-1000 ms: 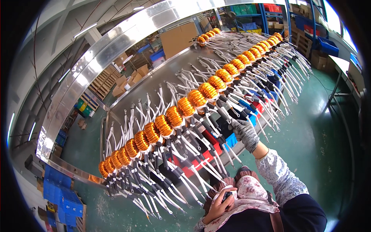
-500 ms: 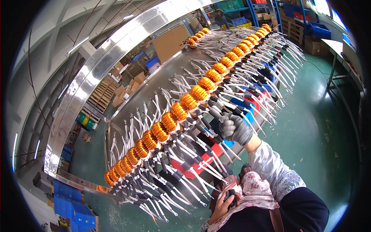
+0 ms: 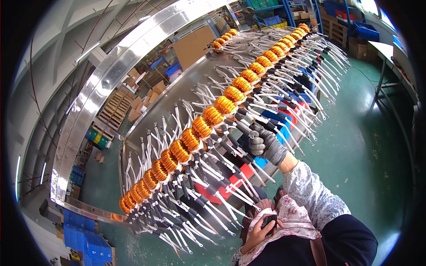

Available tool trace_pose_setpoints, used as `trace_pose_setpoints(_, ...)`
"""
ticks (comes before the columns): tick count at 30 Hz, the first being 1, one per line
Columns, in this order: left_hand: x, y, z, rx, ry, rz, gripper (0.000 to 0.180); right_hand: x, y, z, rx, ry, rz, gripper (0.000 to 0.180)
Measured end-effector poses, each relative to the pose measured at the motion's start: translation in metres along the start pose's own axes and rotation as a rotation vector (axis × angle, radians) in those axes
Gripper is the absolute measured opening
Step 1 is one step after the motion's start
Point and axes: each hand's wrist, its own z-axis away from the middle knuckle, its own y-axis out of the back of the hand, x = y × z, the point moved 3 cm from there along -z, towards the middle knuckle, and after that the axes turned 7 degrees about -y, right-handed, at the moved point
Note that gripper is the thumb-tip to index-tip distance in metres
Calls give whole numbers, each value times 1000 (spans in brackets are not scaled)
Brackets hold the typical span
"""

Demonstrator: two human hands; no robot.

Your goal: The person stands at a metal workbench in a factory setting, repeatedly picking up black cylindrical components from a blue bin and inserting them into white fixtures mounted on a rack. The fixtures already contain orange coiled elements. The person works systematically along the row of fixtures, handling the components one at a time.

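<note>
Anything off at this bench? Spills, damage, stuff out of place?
One mild oddity: a small brown item lies loose on the green floor, left of the metal table; too small to identify. The row of copper-wound coils looks orderly, and I see no spill or clear damage.

I get a bright feed, washed out white at the window (image 3: 385,17) beyond the right end of the metal table (image 3: 184,91), with thin ceiling tubes (image 3: 87,52) glowing past its far edge. Glare streaks the shiny frame (image 3: 106,71) along that side, small glints dot the copper coils (image 3: 224,105), and a pale reflection sits on the green floor (image 3: 375,105) off the right end, while I lose detail to shadow under the near edge. The fisheye bends straight lines into arcs inside a black rim, and the coils look crisper to me than the distant background.
</note>
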Motion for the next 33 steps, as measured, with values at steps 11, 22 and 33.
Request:
trace_pose_setpoints(11,1,3,1,34,16,-55,19,-6,-11,3,-58,19,-23,34)
trace_pose_setpoints(22,12,-3,4,41,-12,-29,14,-12,-13,3,-331,-483,-736,35)
trace_pose_setpoints(33,20,6,4,42,-101,45,18,-14,-10,52,-198,-162,-444,33)
